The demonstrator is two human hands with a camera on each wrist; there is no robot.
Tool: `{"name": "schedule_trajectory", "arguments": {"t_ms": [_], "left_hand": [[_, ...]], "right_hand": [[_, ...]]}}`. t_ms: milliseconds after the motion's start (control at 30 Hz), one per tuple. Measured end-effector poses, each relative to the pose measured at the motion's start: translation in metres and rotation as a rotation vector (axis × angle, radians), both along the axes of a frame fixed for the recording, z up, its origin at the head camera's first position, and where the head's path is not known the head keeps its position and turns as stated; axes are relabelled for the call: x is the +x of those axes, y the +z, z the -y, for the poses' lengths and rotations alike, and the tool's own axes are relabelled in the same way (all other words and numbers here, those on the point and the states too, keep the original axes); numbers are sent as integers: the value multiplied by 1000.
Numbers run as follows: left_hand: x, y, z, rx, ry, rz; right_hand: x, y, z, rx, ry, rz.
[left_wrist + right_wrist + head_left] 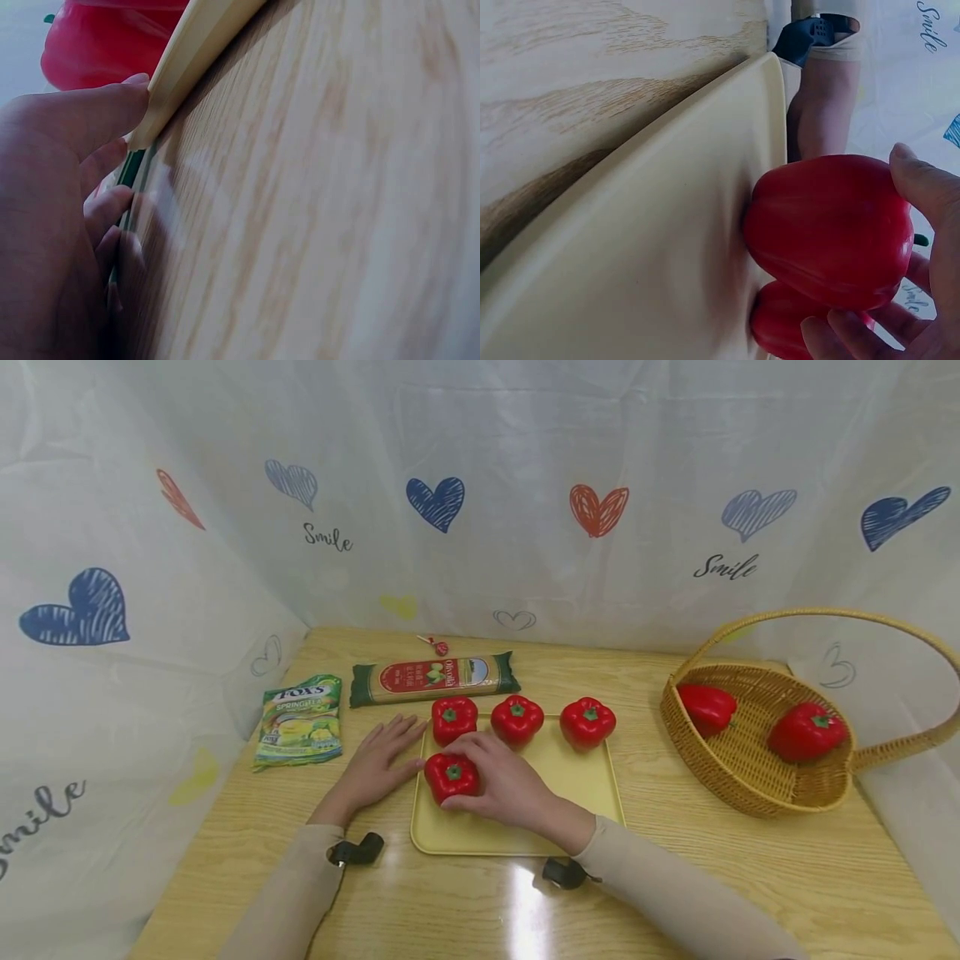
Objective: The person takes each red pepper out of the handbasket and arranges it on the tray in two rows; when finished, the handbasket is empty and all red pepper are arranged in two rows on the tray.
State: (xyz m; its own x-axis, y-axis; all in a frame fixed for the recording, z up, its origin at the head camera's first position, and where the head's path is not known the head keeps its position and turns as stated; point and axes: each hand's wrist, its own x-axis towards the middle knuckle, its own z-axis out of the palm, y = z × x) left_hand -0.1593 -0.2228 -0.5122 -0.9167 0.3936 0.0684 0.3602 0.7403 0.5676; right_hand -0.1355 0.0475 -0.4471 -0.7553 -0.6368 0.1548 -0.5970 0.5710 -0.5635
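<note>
My right hand (506, 783) holds a red bell pepper (452, 781) at the left side of a pale yellow tray (495, 839), thumb and fingers around it. In the right wrist view this bell pepper (829, 229) stands close over the tray surface, its green stem toward the palm. Behind it, three more red bell peppers (517, 721) form a row along the tray's far edge. My left hand (380, 766) rests at the tray's left edge, fingers extended on the table. Seen from the left wrist, its thumb (112, 105) touches the tray rim (176, 75).
A wicker basket (750, 793) with a tall handle stands at the right, two red bell peppers inside. Beyond the tray lie a pasta packet (435, 679) and a lollipop (441, 648). A green candy bag (298, 723) is at the left. White printed curtains enclose the table.
</note>
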Motion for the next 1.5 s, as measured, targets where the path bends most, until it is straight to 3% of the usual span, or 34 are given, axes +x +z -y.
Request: {"name": "schedule_trajectory", "arguments": {"t_ms": [700,1500], "left_hand": [[1,1,-2,8,-7,-20],[3,4,-2,17,-10,-5]], "right_hand": [[1,5,-6,-2,9,7],[4,11,-41,-26,-95,41]]}}
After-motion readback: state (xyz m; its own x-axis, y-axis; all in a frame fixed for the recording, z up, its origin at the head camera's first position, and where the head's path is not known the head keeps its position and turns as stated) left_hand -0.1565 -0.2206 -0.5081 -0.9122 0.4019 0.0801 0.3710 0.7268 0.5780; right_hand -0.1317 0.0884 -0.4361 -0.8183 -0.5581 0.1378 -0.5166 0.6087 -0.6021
